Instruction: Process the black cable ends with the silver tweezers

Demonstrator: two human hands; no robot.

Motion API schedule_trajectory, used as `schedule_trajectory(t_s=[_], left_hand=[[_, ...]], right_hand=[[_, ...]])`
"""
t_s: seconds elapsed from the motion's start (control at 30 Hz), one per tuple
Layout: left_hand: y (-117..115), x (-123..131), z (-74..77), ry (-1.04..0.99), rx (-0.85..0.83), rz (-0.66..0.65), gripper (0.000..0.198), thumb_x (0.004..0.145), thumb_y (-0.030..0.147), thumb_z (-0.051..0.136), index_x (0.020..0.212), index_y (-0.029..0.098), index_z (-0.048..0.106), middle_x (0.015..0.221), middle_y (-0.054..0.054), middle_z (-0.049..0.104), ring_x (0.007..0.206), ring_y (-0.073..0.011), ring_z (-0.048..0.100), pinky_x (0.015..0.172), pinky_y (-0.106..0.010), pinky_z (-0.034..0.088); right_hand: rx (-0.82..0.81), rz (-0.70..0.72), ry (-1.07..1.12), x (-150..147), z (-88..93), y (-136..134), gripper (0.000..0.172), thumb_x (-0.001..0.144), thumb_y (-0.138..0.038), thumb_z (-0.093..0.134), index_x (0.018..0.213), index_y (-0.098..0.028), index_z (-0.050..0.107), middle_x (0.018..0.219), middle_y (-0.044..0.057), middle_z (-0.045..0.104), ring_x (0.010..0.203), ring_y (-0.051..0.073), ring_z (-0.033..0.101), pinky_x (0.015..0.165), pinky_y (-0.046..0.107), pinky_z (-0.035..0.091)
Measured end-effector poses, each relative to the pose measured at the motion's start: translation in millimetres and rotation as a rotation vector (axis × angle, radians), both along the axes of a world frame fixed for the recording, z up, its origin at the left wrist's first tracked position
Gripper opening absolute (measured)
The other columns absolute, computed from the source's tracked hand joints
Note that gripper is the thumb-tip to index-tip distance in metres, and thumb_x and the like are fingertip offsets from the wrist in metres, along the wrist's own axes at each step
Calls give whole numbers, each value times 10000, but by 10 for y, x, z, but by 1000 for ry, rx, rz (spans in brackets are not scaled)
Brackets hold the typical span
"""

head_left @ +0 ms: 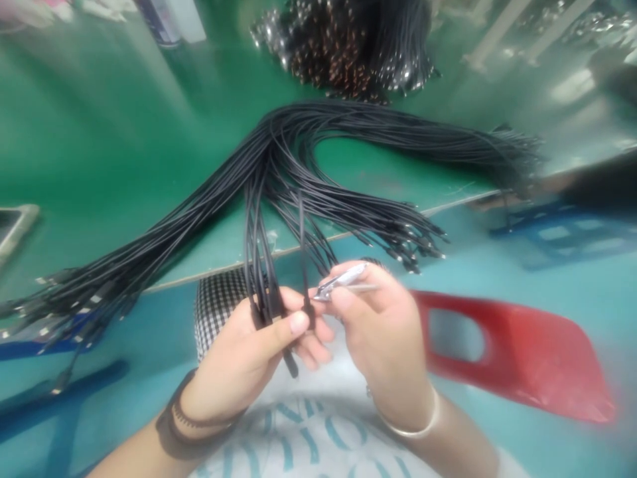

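Observation:
A large fan of thin black cables (pixel 298 166) lies on the green table (pixel 99 133) and spills over its front edge toward me. My left hand (pixel 249 352) is closed around a small bunch of these cables, thumb pressed on top. My right hand (pixel 378 332) pinches a small silver metal tool (pixel 343 282), like tweezers or nippers. Its tip sits at the end of one cable held just above my left fingers. Both hands hover over my lap, just in front of the table edge.
A heap of dark connectors or cable ends (pixel 343 46) lies at the back of the table. A red plastic stool or bin (pixel 512 352) stands to my right, blue frames (pixel 562 232) further right and at the lower left. A flat device (pixel 14 226) lies at the left edge.

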State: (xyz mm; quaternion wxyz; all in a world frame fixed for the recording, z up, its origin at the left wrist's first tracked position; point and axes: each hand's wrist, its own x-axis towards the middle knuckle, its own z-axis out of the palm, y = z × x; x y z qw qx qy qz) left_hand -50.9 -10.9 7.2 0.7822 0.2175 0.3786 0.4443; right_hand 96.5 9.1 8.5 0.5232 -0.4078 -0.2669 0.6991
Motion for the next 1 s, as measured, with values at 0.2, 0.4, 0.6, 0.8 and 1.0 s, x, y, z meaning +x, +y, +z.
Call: schedule_trajectory(t_s=[0.2, 0.4, 0.6, 0.8, 1.0], left_hand=[[-10, 0, 4, 35, 10, 6, 54, 836, 234, 750, 822, 183, 739, 756, -32, 770, 613, -148, 726, 557, -196, 587], [7, 22, 4, 63, 15, 12, 80, 827, 232, 756, 802, 159, 735, 759, -45, 767, 605, -149, 721, 560, -199, 589], [10, 19, 18, 64, 8, 17, 91, 813, 234, 770, 784, 158, 729, 751, -45, 768, 601, -149, 719, 565, -204, 591], [6, 23, 21, 68, -11, 11, 125, 810, 243, 773, 791, 133, 717, 753, -53, 762, 596, -149, 717, 561, -205, 589], [9, 33, 44, 72, -39, 17, 206, 760, 265, 818, 831, 129, 681, 733, -61, 761, 580, -162, 715, 538, -218, 576]], right_hand=[[2, -5, 10, -9, 35, 16, 137, 781, -118, 764, 841, -233, 722, 744, -17, 788, 631, 93, 723, 611, 148, 603], [5, -26, -30, -1, 46, 13, 150, 765, -107, 780, 814, -237, 723, 714, -36, 772, 605, 90, 711, 572, 138, 601], [17, -55, -110, -7, 60, 21, 176, 750, -72, 769, 793, -236, 722, 698, -51, 756, 581, 79, 695, 559, 130, 597], [45, -52, -192, -18, 97, 15, 141, 761, -88, 752, 773, -223, 714, 682, -49, 747, 538, 86, 682, 507, 141, 584], [3, -98, -199, -8, 69, 11, 129, 735, -149, 798, 799, -232, 721, 682, -39, 741, 626, 116, 728, 589, 165, 609]])
